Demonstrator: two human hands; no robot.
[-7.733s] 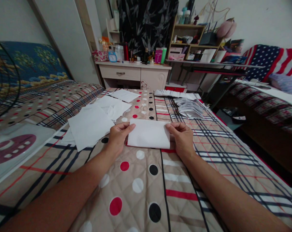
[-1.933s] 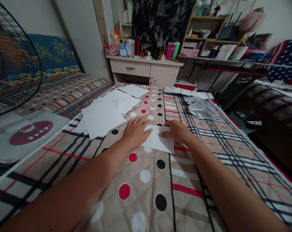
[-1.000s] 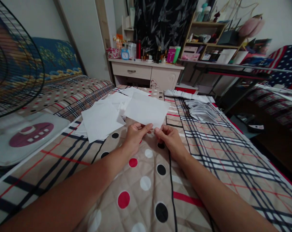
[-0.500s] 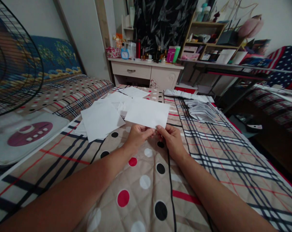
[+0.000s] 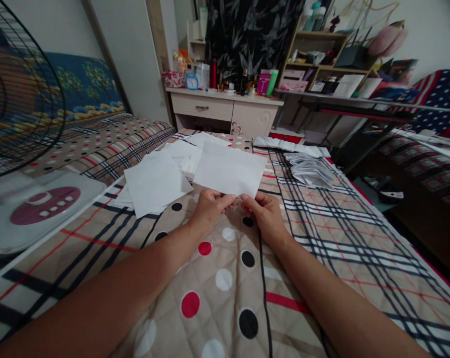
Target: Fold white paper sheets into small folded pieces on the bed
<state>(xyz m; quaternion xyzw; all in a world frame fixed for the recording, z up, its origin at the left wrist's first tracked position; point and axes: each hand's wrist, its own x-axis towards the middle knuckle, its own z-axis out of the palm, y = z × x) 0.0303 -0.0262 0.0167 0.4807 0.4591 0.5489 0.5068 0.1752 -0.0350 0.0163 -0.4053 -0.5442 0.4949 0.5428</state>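
Between my two hands is a white sheet of paper (image 5: 230,170), held by its near edge and sticking out away from me. My left hand (image 5: 212,206) pinches that edge near its middle with thumb and fingers. Close beside it, my right hand (image 5: 264,211) pinches the same edge toward the right corner. The thumbs nearly meet. Just left of the held sheet, loose white sheets (image 5: 155,184) lie overlapped on the bedspread (image 5: 225,303). Fingers under the paper are partly hidden.
Folded papers (image 5: 309,170) lie in a pile at the right, with a row of white folded strips (image 5: 290,146) behind. A fan (image 5: 23,94) stands at the left, above a white lid with a purple patch (image 5: 45,205). A dresser (image 5: 225,110) stands beyond the bed.
The far edge of the held sheet has risen a little, and its right corner reaches slightly farther right. Both hands stay almost where they were, still pinching the near edge.
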